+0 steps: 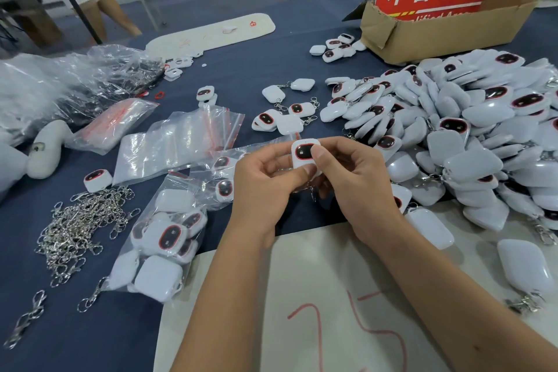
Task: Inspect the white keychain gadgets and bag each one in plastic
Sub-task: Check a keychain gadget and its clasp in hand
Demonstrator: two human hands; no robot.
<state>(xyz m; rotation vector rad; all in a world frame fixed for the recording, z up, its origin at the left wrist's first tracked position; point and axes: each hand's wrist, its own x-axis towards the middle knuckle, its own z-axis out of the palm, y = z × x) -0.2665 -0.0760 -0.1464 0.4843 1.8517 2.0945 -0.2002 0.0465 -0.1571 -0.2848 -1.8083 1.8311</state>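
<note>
Trouble looms if either thumb slips: left hand (265, 181) and right hand (347, 172) pinch one gadget (303, 154) just beside the heap (471, 136), where it could vanish uninspected.

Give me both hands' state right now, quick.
Left hand: closed, pinching the white keychain gadget.
Right hand: closed on the same gadget, thumb on its face.

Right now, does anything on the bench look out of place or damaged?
Nothing looks damaged. One oddity: a lone gadget sits among the loose metal clasps, far from the main pile. Both hands hold a gadget.
</note>
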